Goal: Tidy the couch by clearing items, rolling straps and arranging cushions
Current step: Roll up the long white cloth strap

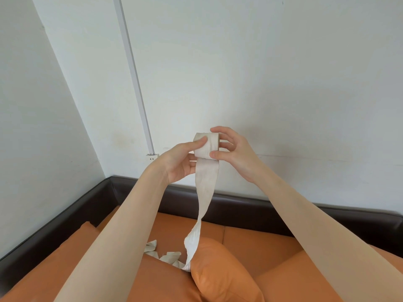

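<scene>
1. Fingers: your left hand (181, 162) pinches the rolled part of the strap (206, 146), with the thumb (199, 142) flat on the outer wrap at 9 o'clock of the roll. Your right hand (234, 153) grips the opposite end of the roll, with fingers (218, 129) curled over the top at 1 o'clock and a thumb (218, 154) pressing beneath at 5 o'clock. Both hands are closed on the roll; neither is free.

2. Task item: the roll is held in the air in front of the wall (283, 73), well above the couch (261, 240). The loose tail (205, 192) hangs from the roll toward 6 o'clock, twists partway down, and reaches the seat just beside an orange cushion (218, 273). More unrolled strap (165, 256) lies crumpled on the seat at 7 o'clock of the cushion; part of it is hidden by your left forearm.

3. Step in hand, as judged: rolling the strap. The roll is partly built, with a good length left to wind.

4. Next move, as judged: turn the roll with one hand while the other feeds and flattens the tail. Take out the twist before it reaches the roll, or the wrap will bulge and sit unevenly.

5. Risk, as judged: a slack pinch would let the outer wrap spring loose.

6. Outstanding: the cushions are not yet arranged.
</scene>
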